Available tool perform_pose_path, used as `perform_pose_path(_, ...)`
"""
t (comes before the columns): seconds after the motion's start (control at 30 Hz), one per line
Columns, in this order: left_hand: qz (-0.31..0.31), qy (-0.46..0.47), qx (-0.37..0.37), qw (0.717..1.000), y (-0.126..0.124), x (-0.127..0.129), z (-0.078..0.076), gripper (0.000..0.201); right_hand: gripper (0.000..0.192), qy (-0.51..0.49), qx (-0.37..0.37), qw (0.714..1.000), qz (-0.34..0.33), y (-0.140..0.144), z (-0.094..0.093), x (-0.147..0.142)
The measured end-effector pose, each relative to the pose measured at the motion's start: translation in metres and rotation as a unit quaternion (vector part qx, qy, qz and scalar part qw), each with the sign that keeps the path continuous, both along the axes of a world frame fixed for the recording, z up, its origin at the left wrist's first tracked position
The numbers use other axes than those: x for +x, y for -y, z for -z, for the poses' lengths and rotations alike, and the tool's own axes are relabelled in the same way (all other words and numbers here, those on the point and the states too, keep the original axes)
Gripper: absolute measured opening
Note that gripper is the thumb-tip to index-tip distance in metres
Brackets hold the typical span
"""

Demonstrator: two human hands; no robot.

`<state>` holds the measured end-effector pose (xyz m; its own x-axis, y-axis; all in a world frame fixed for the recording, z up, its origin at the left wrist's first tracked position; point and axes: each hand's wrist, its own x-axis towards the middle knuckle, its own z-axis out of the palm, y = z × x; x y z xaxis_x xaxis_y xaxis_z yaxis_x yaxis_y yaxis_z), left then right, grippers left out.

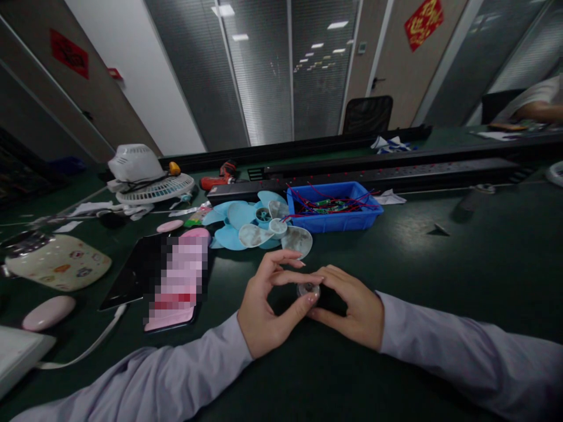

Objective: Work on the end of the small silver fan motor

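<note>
A small round, greyish see-through part (308, 289) with a dark centre is held just above the dark green tabletop. My left hand (273, 302) grips it from the left, thumb at its near edge and a finger along its far edge. From the right, the fingertips of my right hand (352, 305) close on the same part, partly covering it. Just beyond my hands lie several fan blades, a light blue set (237, 217) and a greyish see-through set (297, 240).
Behind the blades stands a blue bin (338, 221) of wired circuit boards. At left are a white fan (136, 164), a red drill (222, 176), a phone (180, 275), a black tablet (132, 272) and a cream patterned jar (61, 264). Another person's arm (539, 105) shows far right.
</note>
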<state>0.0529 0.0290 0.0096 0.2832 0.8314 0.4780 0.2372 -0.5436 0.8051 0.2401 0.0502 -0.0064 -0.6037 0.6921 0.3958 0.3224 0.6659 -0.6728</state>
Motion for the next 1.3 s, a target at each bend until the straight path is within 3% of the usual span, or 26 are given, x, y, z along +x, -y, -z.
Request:
perform_pose_path(0.1, 0.003, -0.003, -0.004, 1.000, 0.001, 0.001, 0.001, 0.049, 0.021, -0.002, 0.001, 1.000, 0.006, 0.000, 0.000, 0.000)
perform_pose_path(0.43, -0.079, 0.022, 0.016, 0.996, -0.003, 0.005, 0.000, 0.044, 0.028, 0.019, -0.013, 1.000, 0.005, 0.000, 0.001, 0.001)
perform_pose_path(0.57, -0.101, 0.015, 0.032, 0.994, -0.002, 0.006, 0.001, 0.030, 0.028, 0.019, -0.006, 1.000, 0.006, 0.000, 0.002, 0.001)
perform_pose_path(0.73, -0.107, 0.037, 0.031, 0.993, -0.003, 0.007, -0.003, 0.039, 0.027, 0.006, -0.005, 1.000, 0.004, 0.000, 0.001, 0.001)
perform_pose_path(0.9, -0.143, 0.074, 0.045, 0.986, 0.003, -0.012, -0.011, 0.044, 0.032, 0.010, -0.024, 1.000, 0.004, 0.000, -0.001, 0.001)
perform_pose_path(1.03, -0.186, -0.011, -0.002, 0.982, 0.021, -0.045, 0.002, 0.045, 0.032, 0.015, -0.036, 0.999, 0.006, 0.001, -0.003, 0.001)
perform_pose_path(1.13, -0.160, -0.116, -0.057, 0.978, 0.035, -0.068, 0.013, 0.039, 0.032, 0.016, -0.041, 0.999, 0.008, 0.001, -0.003, 0.001)
perform_pose_path(1.3, -0.150, -0.218, -0.037, 0.964, 0.044, -0.086, 0.018, 0.041, 0.033, 0.014, -0.044, 0.999, 0.008, 0.001, -0.002, 0.002)
